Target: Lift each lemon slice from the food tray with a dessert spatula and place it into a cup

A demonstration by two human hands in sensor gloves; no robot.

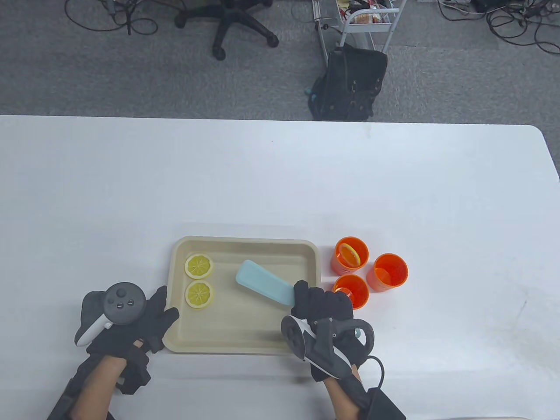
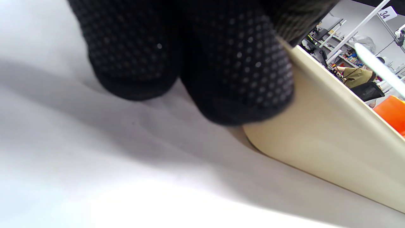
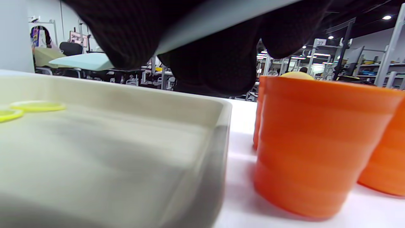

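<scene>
Two lemon slices (image 1: 199,265) (image 1: 199,294) lie at the left end of the beige food tray (image 1: 245,337). My right hand (image 1: 323,308) grips the handle of the pale blue dessert spatula (image 1: 264,282), whose blade hangs over the tray's middle, pointing up-left with nothing on it. Three orange cups stand right of the tray: the far one (image 1: 350,256) holds a lemon slice (image 1: 351,255), the right one (image 1: 387,271) and the near one (image 1: 352,291) show no clear slice. My left hand (image 1: 151,315) rests with straight fingers against the tray's left rim (image 2: 316,126).
White table all around. In the right wrist view the near orange cup (image 3: 316,142) stands close beside the tray wall (image 3: 218,133). Beyond the far table edge are an office chair (image 1: 232,22), a black bag (image 1: 350,87) and a metal cart.
</scene>
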